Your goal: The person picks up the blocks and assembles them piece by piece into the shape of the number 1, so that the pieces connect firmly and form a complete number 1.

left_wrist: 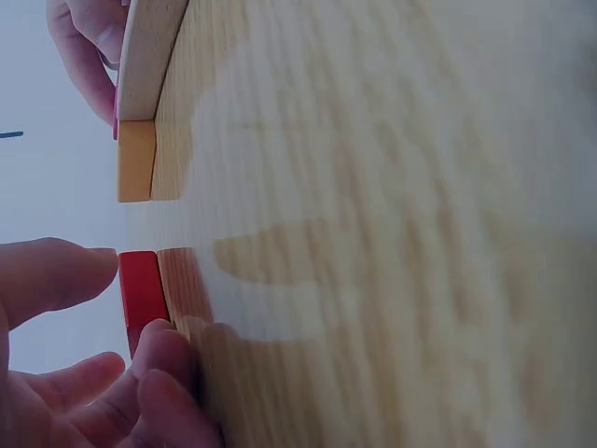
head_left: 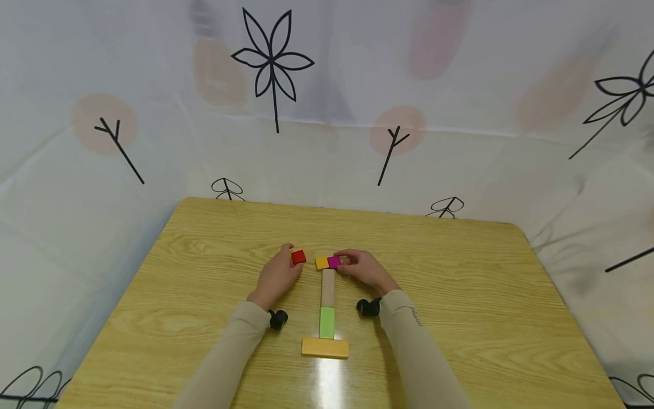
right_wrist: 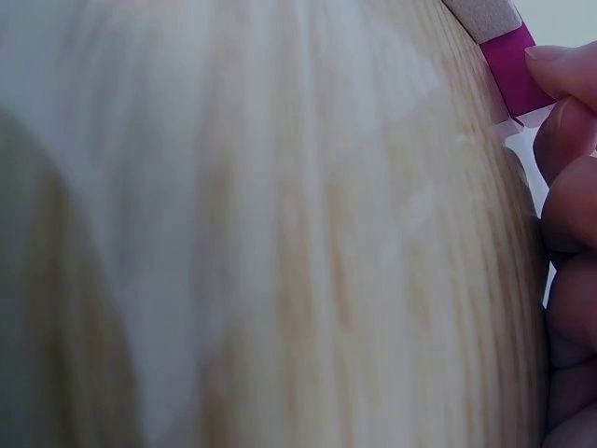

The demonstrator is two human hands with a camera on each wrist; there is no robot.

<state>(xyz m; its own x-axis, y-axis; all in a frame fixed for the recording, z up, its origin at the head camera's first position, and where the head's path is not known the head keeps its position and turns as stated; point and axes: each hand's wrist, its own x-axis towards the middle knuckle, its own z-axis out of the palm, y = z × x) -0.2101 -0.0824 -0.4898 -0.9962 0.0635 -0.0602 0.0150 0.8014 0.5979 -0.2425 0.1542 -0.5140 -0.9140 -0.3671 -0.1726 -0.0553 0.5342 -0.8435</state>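
Note:
My left hand (head_left: 276, 278) holds a small red block (head_left: 298, 257) between thumb and fingers, left of the other blocks. In the left wrist view the red block (left_wrist: 143, 291) sits low over the wood, with a gap to the yellow block (left_wrist: 136, 161). A magenta block (head_left: 334, 262) is pinched by my right hand (head_left: 364, 268) against the right side of the yellow block (head_left: 321, 262). Below these two runs a pale wooden block (head_left: 328, 288), followed by a green block (head_left: 327, 322) and a wide orange-yellow block (head_left: 325, 347) set crosswise at the bottom.
The blocks lie on a wood-grain table (head_left: 449, 341). A pale cloth (head_left: 327, 159) with plant drawings hangs behind the far edge and along the sides. Black wrist cameras stick out from my left sleeve (head_left: 232, 346) and right sleeve (head_left: 416, 346), on either side of the block column.

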